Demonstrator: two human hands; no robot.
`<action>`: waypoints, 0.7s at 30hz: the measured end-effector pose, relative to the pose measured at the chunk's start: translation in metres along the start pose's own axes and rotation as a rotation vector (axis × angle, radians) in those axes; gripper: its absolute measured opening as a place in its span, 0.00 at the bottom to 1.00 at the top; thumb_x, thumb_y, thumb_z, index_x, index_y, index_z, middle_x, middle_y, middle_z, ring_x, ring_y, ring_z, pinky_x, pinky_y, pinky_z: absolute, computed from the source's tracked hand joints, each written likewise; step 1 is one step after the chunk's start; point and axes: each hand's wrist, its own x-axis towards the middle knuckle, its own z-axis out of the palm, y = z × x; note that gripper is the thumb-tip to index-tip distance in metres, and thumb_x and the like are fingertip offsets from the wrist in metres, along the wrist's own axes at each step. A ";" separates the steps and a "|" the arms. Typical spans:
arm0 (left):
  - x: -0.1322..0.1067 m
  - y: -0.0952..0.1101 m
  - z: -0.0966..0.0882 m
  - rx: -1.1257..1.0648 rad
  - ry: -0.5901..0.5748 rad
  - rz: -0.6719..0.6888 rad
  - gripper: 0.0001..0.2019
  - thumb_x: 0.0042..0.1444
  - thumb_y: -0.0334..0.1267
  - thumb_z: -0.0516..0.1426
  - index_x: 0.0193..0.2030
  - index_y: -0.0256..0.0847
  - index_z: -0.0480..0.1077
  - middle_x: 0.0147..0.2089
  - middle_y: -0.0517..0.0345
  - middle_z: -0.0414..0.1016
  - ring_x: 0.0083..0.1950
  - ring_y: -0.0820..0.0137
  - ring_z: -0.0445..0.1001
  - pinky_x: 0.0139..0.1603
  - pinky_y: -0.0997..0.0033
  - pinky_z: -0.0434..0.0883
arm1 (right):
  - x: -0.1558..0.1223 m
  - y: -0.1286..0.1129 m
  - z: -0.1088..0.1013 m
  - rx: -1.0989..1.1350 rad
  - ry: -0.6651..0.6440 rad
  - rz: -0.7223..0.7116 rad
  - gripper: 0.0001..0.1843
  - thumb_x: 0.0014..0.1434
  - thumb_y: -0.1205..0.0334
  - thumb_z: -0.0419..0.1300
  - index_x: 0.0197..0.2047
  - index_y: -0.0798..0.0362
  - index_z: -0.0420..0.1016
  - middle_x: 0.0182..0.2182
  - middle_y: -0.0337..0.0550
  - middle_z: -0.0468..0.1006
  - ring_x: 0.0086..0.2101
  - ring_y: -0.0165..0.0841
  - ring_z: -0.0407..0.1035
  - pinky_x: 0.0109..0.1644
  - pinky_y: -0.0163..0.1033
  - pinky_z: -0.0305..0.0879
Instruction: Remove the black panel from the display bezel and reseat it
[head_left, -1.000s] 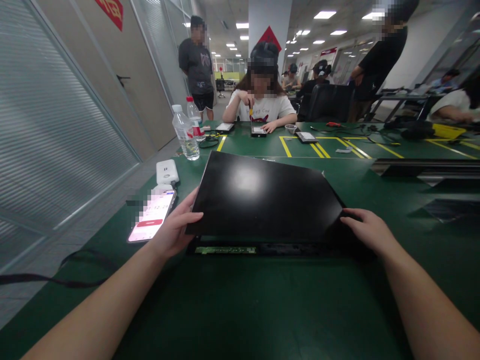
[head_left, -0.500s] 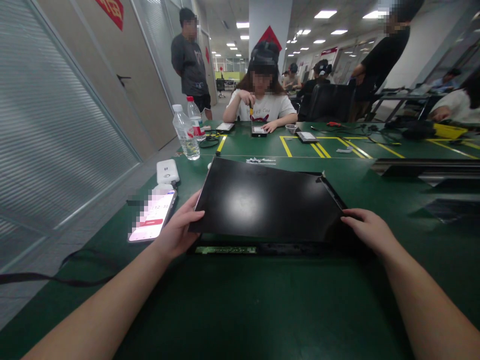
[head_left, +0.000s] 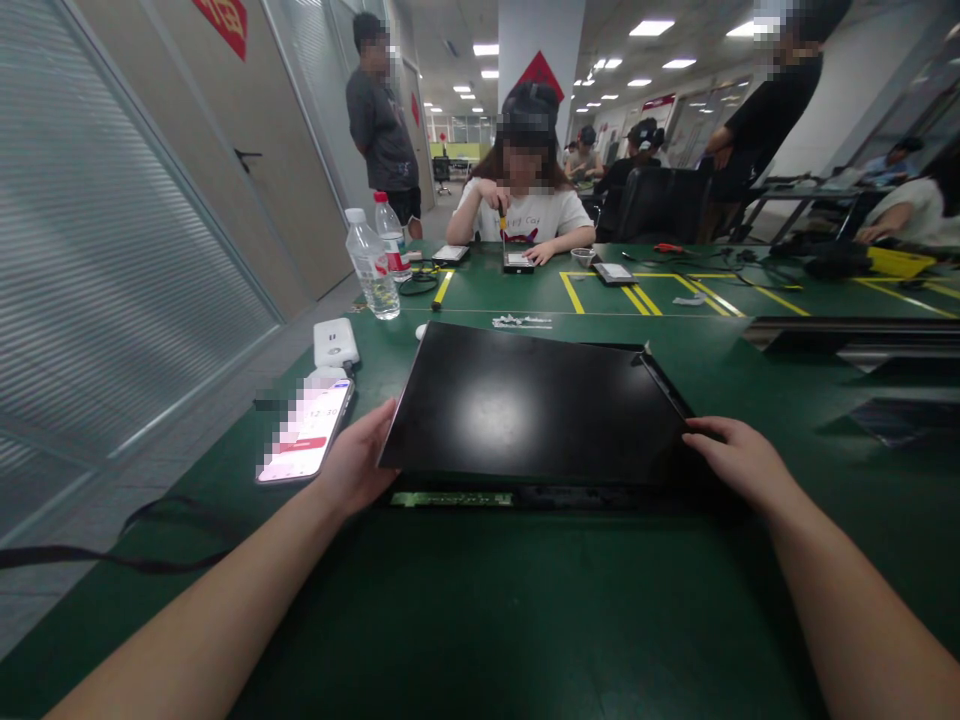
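A large black display panel (head_left: 525,405) lies nearly flat over a dark frame on the green table (head_left: 480,600), with a green circuit strip (head_left: 450,498) showing under its near edge. My left hand (head_left: 358,458) grips the panel's near left corner, fingers tucked beneath it. My right hand (head_left: 739,462) rests on the near right corner, fingers curled over the edge.
A lit phone (head_left: 306,432) and a white power bank (head_left: 334,342) lie left of the panel, with two water bottles (head_left: 373,265) behind. Small screws (head_left: 521,321) sit beyond the panel. A person (head_left: 520,190) works with a screwdriver across the table; others stand behind. A black cable (head_left: 112,555) trails at left.
The panel's far edge has come down from a raised tilt to almost flat on the frame. My left fingers have slipped under the corner. My right hand has stayed put.
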 end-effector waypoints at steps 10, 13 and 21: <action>-0.004 0.003 0.013 -0.089 0.117 -0.022 0.17 0.68 0.32 0.58 0.60 0.37 0.81 0.41 0.49 0.88 0.36 0.58 0.87 0.34 0.63 0.84 | -0.001 -0.006 -0.003 -0.086 -0.045 0.038 0.21 0.53 0.48 0.65 0.45 0.49 0.90 0.54 0.55 0.87 0.58 0.57 0.78 0.68 0.61 0.70; -0.004 0.005 0.017 -0.135 0.161 -0.024 0.17 0.68 0.26 0.55 0.57 0.35 0.81 0.35 0.52 0.86 0.27 0.65 0.82 0.28 0.70 0.81 | -0.002 -0.010 -0.005 -0.104 -0.044 0.051 0.23 0.54 0.49 0.65 0.48 0.50 0.90 0.55 0.55 0.87 0.59 0.58 0.78 0.67 0.60 0.71; -0.004 0.004 0.016 -0.111 0.147 -0.036 0.23 0.61 0.27 0.59 0.62 0.39 0.79 0.41 0.54 0.87 0.25 0.69 0.78 0.24 0.75 0.76 | -0.003 -0.013 -0.006 -0.136 -0.048 0.071 0.25 0.56 0.50 0.64 0.52 0.51 0.89 0.55 0.57 0.87 0.58 0.58 0.79 0.64 0.61 0.73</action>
